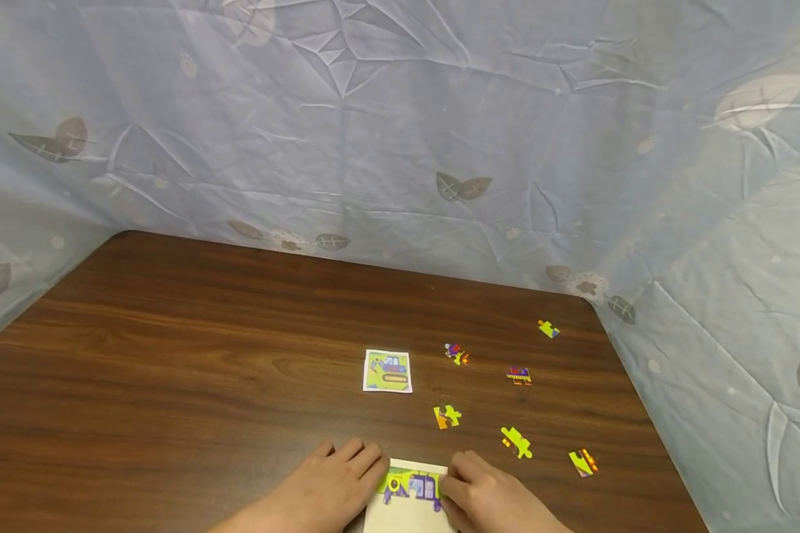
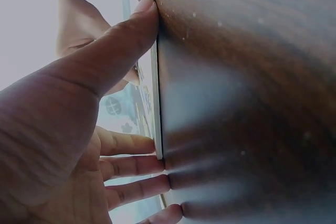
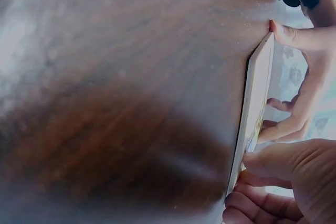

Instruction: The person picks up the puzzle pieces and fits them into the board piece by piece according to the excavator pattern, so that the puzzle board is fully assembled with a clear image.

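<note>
A pale puzzle board [image 1: 408,517] lies at the table's near edge, with joined puzzle pieces [image 1: 416,485] along its far side showing part of a purple vehicle on yellow-green. My left hand [image 1: 336,481] rests along the board's left side. In the left wrist view its thumb [image 2: 137,22] touches the edge, and its straight fingers [image 2: 134,165] reach the far corner and the tabletop. At the far right corner, my right hand [image 1: 490,494] grips the board with curled fingers. Its thumb [image 3: 268,161] presses by the rim in the right wrist view.
A small square picture card [image 1: 387,371] of an excavator lies beyond the board. Several loose pieces are scattered to the right, including a yellow-green piece [image 1: 516,442] and a red-purple piece [image 1: 520,376]. A pale curtain [image 1: 373,148] hangs around the wooden table [image 1: 173,355].
</note>
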`<state>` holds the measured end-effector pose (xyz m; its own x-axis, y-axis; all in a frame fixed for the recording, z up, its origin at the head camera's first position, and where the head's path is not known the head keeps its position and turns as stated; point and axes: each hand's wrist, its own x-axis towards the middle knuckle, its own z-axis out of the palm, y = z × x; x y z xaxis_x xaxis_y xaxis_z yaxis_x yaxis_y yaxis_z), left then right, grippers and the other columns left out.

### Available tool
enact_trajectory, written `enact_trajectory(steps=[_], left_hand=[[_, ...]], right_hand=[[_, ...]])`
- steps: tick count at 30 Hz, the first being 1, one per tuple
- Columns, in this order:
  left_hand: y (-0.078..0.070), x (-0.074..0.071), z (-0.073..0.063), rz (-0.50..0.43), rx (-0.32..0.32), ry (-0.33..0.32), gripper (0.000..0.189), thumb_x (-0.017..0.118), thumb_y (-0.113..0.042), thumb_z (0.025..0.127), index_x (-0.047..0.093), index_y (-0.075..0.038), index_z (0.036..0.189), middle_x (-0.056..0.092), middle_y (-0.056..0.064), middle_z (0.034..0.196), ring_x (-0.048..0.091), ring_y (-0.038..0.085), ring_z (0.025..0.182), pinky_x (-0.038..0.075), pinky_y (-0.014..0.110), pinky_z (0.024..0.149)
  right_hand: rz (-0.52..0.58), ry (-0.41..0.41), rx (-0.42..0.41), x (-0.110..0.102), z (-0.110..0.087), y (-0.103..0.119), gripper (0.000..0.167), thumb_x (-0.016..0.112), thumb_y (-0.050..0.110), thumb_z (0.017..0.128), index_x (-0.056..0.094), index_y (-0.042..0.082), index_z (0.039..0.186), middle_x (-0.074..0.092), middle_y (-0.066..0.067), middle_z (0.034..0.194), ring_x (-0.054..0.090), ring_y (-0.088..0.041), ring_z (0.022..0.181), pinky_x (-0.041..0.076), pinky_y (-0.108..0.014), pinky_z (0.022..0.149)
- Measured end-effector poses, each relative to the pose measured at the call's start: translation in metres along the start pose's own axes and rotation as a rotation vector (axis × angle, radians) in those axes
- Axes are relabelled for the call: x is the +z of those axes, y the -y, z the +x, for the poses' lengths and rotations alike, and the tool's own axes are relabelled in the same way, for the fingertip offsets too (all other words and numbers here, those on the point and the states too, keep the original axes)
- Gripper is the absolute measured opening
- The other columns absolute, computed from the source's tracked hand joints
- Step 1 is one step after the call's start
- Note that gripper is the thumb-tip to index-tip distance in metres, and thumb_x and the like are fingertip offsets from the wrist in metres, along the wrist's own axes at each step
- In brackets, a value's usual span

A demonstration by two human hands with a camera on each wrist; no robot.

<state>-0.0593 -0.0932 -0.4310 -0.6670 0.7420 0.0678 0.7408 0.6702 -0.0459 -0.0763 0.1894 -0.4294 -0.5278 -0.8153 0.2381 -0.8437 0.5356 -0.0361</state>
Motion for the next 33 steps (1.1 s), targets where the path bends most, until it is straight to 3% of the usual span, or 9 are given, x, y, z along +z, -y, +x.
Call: enact_trajectory(steps=[10,19,22,25,29,33], left_hand=[[-0.002,-0.001,0.003,-0.035,-0.018,0.049,0.1,0.052,-0.093,0.08,0.058,-0.015,0.141,0.062,-0.005,0.133,0.057,0.012,0.114,0.055,0.032,0.079],[-0.002,0.0,0.002,-0.027,-0.017,0.049,0.099,0.051,-0.093,0.08,0.058,-0.014,0.14,0.062,-0.005,0.131,0.057,0.012,0.113,0.055,0.033,0.078],[-0.002,-0.001,0.002,-0.027,-0.017,0.05,0.099,0.051,-0.093,0.08,0.058,-0.014,0.14,0.062,-0.005,0.131,0.056,0.012,0.113,0.055,0.033,0.077],[-0.002,-0.001,0.002,-0.026,-0.014,0.048,0.099,0.05,-0.093,0.08,0.058,-0.014,0.139,0.062,-0.005,0.13,0.056,0.011,0.112,0.054,0.031,0.076],[-0.002,-0.001,0.003,-0.023,-0.011,0.047,0.098,0.049,-0.094,0.08,0.059,-0.015,0.138,0.062,-0.005,0.129,0.056,0.011,0.11,0.052,0.029,0.075],[-0.002,-0.001,0.003,-0.024,-0.015,0.052,0.099,0.05,-0.093,0.08,0.059,-0.015,0.138,0.062,-0.005,0.13,0.056,0.011,0.111,0.053,0.03,0.076]], right_hand=[[-0.025,-0.062,-0.02,0.001,-0.001,-0.001,0.022,0.089,0.012,0.076,0.071,0.021,0.086,0.053,0.011,0.086,0.044,0.002,0.077,0.035,-0.006,0.064],[0.053,-0.084,0.001,0.004,-0.005,-0.002,0.023,0.088,0.011,0.079,0.07,0.022,0.089,0.053,0.012,0.089,0.044,0.003,0.079,0.034,-0.004,0.065],[0.105,-0.038,0.028,0.002,-0.004,-0.002,0.017,0.084,0.012,0.084,0.072,0.021,0.091,0.053,0.013,0.09,0.044,0.004,0.08,0.037,-0.005,0.066],[0.223,0.094,0.091,-0.005,-0.001,-0.003,0.003,0.077,0.019,0.095,0.074,0.019,0.096,0.051,0.014,0.09,0.042,0.006,0.079,0.039,-0.008,0.067],[0.327,0.19,0.143,-0.017,0.002,-0.011,0.016,0.066,0.033,0.103,0.076,0.02,0.103,0.052,0.018,0.091,0.041,0.009,0.079,0.042,-0.014,0.07],[0.359,0.145,0.186,-0.021,0.006,-0.024,0.019,0.065,0.035,0.104,0.076,0.021,0.113,0.06,0.016,0.101,0.051,0.005,0.085,0.049,-0.017,0.074]])
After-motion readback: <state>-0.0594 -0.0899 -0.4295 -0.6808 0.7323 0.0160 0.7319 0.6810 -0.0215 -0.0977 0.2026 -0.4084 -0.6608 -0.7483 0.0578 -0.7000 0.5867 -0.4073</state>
